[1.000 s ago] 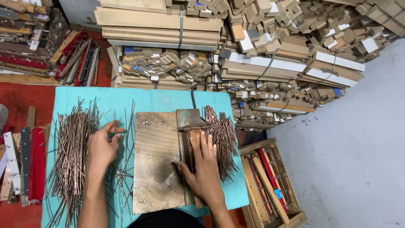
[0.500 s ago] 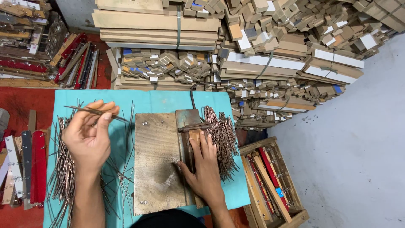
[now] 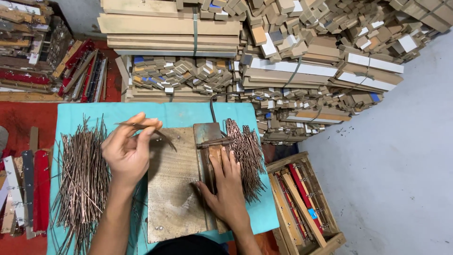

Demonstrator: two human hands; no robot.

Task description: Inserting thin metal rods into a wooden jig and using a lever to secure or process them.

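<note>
My left hand (image 3: 128,150) is raised over the turquoise table (image 3: 179,114), pinching a thin copper-coloured wire (image 3: 163,137) that sticks out to the right above a bare metal plate (image 3: 172,189). A large loose pile of straight wires (image 3: 82,174) lies just left of that hand. My right hand (image 3: 226,186) lies flat, fingers forward, on a narrow metal and wood jig (image 3: 210,141) along the plate's right edge. A heap of bent wires (image 3: 245,153) sits right beside that hand.
Stacks of wooden strips and small blocks (image 3: 283,56) are piled behind the table. A wooden crate with red and wood slats (image 3: 304,198) stands at the right on the grey floor. Red and white slats (image 3: 23,189) lie at the left.
My left hand picked one wire from the left pile, lifted it and carried it right toward the plate. My right hand has stayed on the jig.
</note>
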